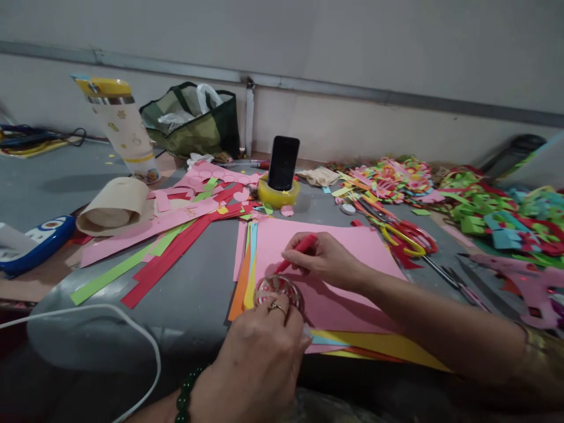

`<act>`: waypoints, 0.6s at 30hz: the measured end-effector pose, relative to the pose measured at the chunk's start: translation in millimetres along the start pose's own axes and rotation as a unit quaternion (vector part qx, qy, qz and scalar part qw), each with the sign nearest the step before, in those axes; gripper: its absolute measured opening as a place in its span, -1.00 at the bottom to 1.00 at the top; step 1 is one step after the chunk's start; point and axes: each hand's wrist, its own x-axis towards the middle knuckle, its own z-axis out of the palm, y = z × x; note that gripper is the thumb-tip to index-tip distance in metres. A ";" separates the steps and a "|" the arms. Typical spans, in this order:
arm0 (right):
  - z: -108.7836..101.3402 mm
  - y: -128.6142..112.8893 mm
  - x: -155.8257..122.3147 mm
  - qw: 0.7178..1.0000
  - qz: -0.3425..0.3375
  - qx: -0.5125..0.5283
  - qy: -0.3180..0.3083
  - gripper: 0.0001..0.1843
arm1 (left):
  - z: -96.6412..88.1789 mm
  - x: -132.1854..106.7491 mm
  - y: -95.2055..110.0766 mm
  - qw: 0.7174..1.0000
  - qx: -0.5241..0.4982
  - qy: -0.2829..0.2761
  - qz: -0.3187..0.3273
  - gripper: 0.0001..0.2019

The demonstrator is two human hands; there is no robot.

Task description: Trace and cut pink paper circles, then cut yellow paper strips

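My right hand (328, 258) is closed around a red pen (299, 249), its tip down by the edge of a small round object. This round, clear-looking piece with a red-and-white pattern (278, 286) lies on a sheet of pink paper (348, 302), near its left side. Fingers of my left hand (267, 335) grip and press it from the near side; the fingertips are partly hidden. Under the pink sheet, orange paper (241, 288) and yellow paper (392, 346) stick out at the edges. Whether the pen has left a line cannot be made out.
Paper strips (176, 249) lie to the left. A phone (283, 163) leans on a yellow tape roll (278, 194) behind the sheet. On the right are scissors (412, 238), a pink glue gun (524, 285) and heaped paper cuttings (489, 214). A tall bottle (121, 129) and bag (194, 126) stand back left.
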 end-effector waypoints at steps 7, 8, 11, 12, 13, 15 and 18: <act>4.4 15.4 -59.7 0.979 -0.105 -0.145 0.094 -0.81 | -19.5 1.3 -12.4 0.995 -0.082 -0.044 -0.021 -0.79; 6.5 16.5 -67.9 0.972 -0.129 -0.172 0.091 -0.83 | -21.2 1.5 -14.4 0.995 -0.086 -0.046 -0.019 -0.78; 14.8 16.7 -88.4 0.947 -0.196 -0.242 0.081 -0.90 | -25.4 4.9 -21.7 0.995 -0.092 -0.050 0.002 -0.76; 17.8 16.3 -93.5 0.938 -0.214 -0.259 0.081 -0.91 | -27.0 7.6 -24.7 0.994 -0.094 -0.055 0.016 -0.74; 20.5 15.9 -97.4 0.932 -0.227 -0.271 0.083 -0.92 | -28.6 11.1 -27.9 0.993 -0.095 -0.064 0.031 -0.72; 25.3 15.6 -102.6 0.921 -0.250 -0.284 0.090 -0.92 | -32.4 20.1 -34.2 0.991 -0.092 -0.084 0.052 -0.69; 29.9 15.4 -106.4 0.913 -0.268 -0.292 0.094 -0.93 | -38.1 35.0 -41.8 0.989 -0.076 -0.107 0.071 -0.65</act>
